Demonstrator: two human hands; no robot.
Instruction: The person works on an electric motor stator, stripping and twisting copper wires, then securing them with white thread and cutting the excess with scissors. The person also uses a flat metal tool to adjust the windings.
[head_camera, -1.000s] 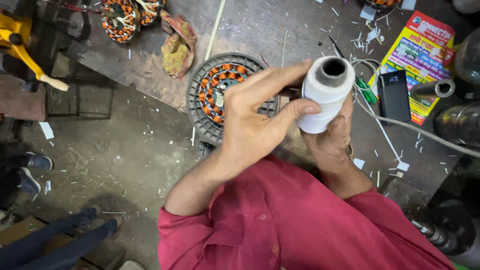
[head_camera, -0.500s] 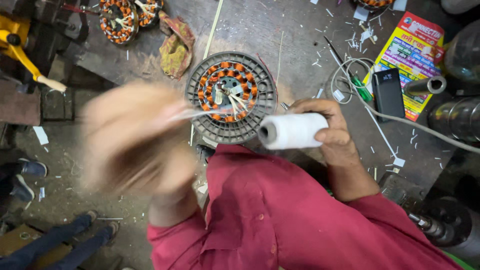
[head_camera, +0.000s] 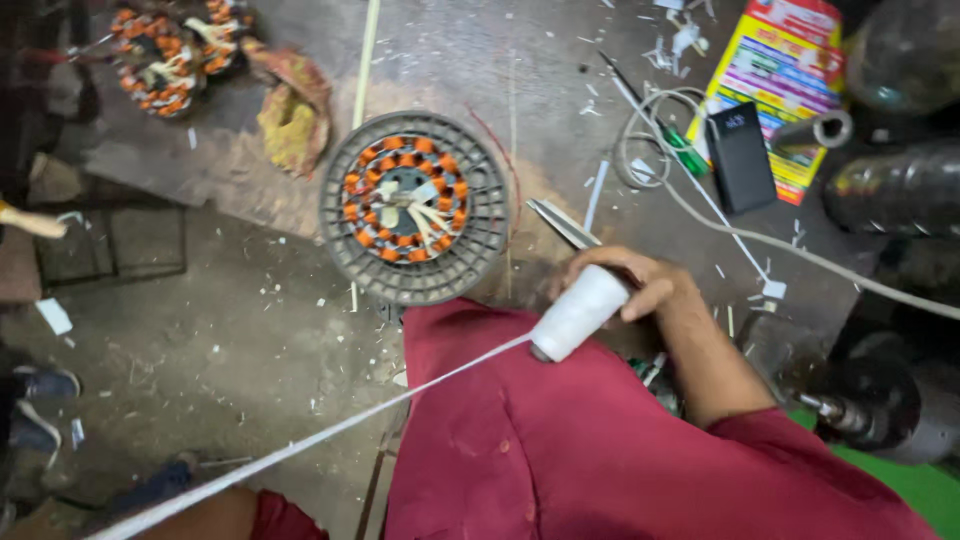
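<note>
Our right hand (head_camera: 640, 285) grips the white thread spool (head_camera: 578, 313), axis pointing lower-left along its taut strand (head_camera: 330, 432); our left hand is unseen.

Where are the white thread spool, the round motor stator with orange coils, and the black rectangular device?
white thread spool (head_camera: 580, 312), head view, on the middle of its wound side
round motor stator (head_camera: 414, 206), head view, on its centre, inside the coil ring
black rectangular device (head_camera: 740, 157), head view, on its flat top face
</note>
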